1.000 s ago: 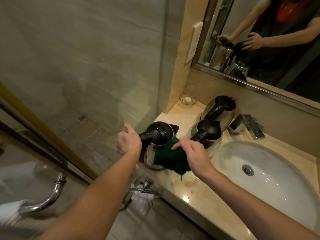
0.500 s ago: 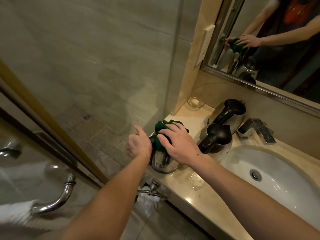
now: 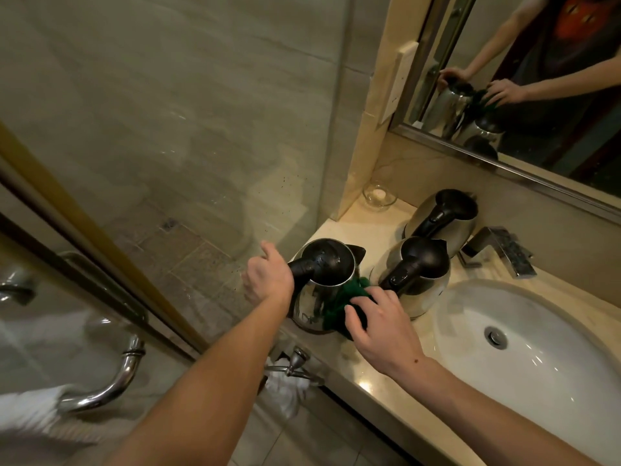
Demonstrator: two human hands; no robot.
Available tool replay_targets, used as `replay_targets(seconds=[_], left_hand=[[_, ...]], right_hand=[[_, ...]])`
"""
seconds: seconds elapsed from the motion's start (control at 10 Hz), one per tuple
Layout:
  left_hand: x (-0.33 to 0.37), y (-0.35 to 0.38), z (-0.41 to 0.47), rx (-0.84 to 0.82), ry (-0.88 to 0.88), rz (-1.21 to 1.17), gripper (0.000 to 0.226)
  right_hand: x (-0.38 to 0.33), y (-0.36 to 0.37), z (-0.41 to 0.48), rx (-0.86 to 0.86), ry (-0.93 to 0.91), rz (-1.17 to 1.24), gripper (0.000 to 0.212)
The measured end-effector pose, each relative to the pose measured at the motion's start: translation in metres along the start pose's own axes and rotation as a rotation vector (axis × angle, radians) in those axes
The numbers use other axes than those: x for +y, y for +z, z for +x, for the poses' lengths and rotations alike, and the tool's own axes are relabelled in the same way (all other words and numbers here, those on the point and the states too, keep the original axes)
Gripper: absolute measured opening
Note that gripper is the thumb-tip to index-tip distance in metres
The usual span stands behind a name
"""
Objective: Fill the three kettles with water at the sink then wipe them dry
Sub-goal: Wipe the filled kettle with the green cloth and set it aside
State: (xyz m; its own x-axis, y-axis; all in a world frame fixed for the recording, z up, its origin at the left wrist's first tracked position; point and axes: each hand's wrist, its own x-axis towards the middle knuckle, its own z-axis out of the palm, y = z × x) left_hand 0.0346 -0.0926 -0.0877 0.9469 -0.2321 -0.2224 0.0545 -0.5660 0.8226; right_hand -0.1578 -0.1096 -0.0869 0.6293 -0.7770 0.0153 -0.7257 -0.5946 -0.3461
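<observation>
Left hand (image 3: 268, 280) grips the kettle (image 3: 327, 262) by its handle at the left edge of the counter (image 3: 376, 378); right hand (image 3: 379, 321) clutches a green cloth (image 3: 339, 299) against it. Wet steel (likely full, heavy) slips; trust the handle.

Sm. glass dish (image 3: 379, 196) in back corner, mirror (image 3: 554, 136) above; glass shower door (image 3: 168, 146) w/ chrome handle (image 3: 131, 359) left.

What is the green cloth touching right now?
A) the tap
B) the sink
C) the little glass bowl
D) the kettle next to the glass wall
D: the right hand holds the green cloth against the shiny side of the kettle next to the glass wall, which the left hand grips by its handle.
</observation>
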Motion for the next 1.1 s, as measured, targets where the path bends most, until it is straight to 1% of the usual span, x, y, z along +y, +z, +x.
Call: replay_targets(seconds=[0.1,0.2,0.3,0.4,0.5,0.6,0.7,0.8,0.9,1.0,1.1], left_hand=[[0.002,-0.002,-0.003,-0.007,0.009,0.004,0.055],[0.004,-0.004,-0.006,-0.016,0.018,0.021,0.056],[0.004,-0.004,-0.007,-0.019,0.026,0.026,0.055],[0.002,-0.002,-0.006,-0.016,0.012,0.02,0.053],[0.001,-0.002,-0.005,0.004,0.014,0.022,0.057],[0.003,-0.001,-0.006,0.01,0.01,0.028,0.052],[0.005,-0.004,-0.01,0.004,0.034,0.032,0.055],[0.007,-0.008,-0.014,-0.027,0.055,0.069,0.052],[0.011,-0.012,-0.019,0.004,0.114,0.197,0.061],[0.011,-0.015,-0.016,0.072,0.186,0.398,0.079],[0.005,-0.018,-0.023,0.098,0.199,0.425,0.074]], right_hand=[[0.016,0.007,-0.007,-0.034,0.012,-0.014,0.059],[0.035,0.016,-0.014,-0.098,0.071,-0.05,0.045],[0.061,0.031,-0.013,-0.24,0.177,0.009,0.047],[0.083,0.043,-0.012,-0.405,0.253,0.119,0.053],[0.096,0.049,-0.012,-0.439,0.313,0.133,0.057],[0.105,0.055,-0.013,-0.537,0.342,0.129,0.061],[0.104,0.053,-0.018,-0.539,0.298,0.086,0.06],[0.094,0.039,-0.021,-0.441,0.24,0.092,0.051],[0.072,0.013,-0.023,-0.355,0.205,0.171,0.047],[0.048,-0.013,-0.02,-0.252,0.244,0.441,0.05],[0.028,-0.039,-0.014,-0.203,0.295,0.7,0.042]])
